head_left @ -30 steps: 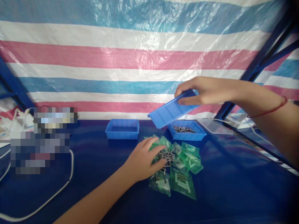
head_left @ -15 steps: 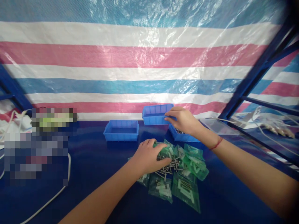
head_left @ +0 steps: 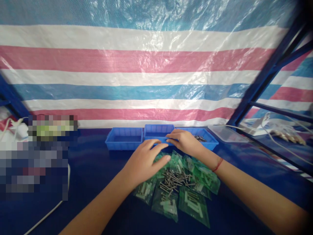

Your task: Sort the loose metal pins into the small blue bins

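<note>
My right hand [head_left: 184, 141] pinches the front right rim of the middle blue plastic bin [head_left: 158, 126], which sits on the table. Fingers apart, my left hand [head_left: 145, 160] hovers over the near side of that bin and the left edge of a pile; nothing shows in its grasp. Below both hands lies a heap of loose metal screws [head_left: 174, 179]. Around it are several small green plastic bags [head_left: 194, 204] that hold screws and white plugs. Another blue bin [head_left: 124, 143] stands at the left. A third blue bin [head_left: 211, 140], with metal pieces inside, is partly covered by my right hand.
A clear plastic lid or tray [head_left: 227, 133] lies at the back right, near a blue metal frame [head_left: 260, 85]. A white cable [head_left: 49, 213] runs along the left of the blue table. Striped sheeting [head_left: 146, 60] closes off the back.
The middle bin has come down from mid-air onto the table, between the other two bins, with my right hand on it. My left hand has shifted left, uncovering more screws.
</note>
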The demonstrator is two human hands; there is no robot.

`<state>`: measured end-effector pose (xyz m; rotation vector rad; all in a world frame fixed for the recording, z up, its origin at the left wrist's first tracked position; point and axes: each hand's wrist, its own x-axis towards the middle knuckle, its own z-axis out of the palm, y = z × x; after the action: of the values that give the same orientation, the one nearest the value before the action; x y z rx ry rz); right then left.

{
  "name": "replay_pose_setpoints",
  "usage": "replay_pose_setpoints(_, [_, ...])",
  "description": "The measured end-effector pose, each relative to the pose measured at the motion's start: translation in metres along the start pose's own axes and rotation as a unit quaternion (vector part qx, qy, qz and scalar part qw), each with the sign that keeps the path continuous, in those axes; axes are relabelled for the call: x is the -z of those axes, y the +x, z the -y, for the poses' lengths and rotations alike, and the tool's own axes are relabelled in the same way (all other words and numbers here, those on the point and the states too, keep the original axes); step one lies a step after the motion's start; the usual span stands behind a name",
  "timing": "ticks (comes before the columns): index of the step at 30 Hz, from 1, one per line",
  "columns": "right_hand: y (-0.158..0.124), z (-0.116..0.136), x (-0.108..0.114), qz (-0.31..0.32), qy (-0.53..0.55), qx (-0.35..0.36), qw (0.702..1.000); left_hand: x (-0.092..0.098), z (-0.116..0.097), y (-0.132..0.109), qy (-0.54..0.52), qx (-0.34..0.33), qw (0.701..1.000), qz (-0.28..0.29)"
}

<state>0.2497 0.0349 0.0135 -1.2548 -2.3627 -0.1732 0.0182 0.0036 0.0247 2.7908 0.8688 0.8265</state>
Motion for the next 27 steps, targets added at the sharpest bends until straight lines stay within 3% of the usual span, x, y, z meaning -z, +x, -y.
replay_pose_setpoints(4, [-0.01,-0.001,-0.007,0.001,0.045,0.002,0.999,0.016,0.031,0.0,0.095,0.059,0.992,-0.055])
replay_pose_setpoints(9, [-0.019,-0.002,-0.014,-0.04,0.074,-0.005,0.996,0.013,0.063,-0.006,0.134,0.099,0.986,0.014])
replay_pose_setpoints(14, [-0.026,0.001,-0.016,-0.049,0.039,-0.024,0.998,0.006,0.064,-0.004,0.154,0.134,0.978,0.034])
replay_pose_setpoints(27, [-0.031,0.006,-0.017,-0.064,0.042,-0.014,0.997,0.001,0.064,-0.005,0.155,0.093,0.984,0.002])
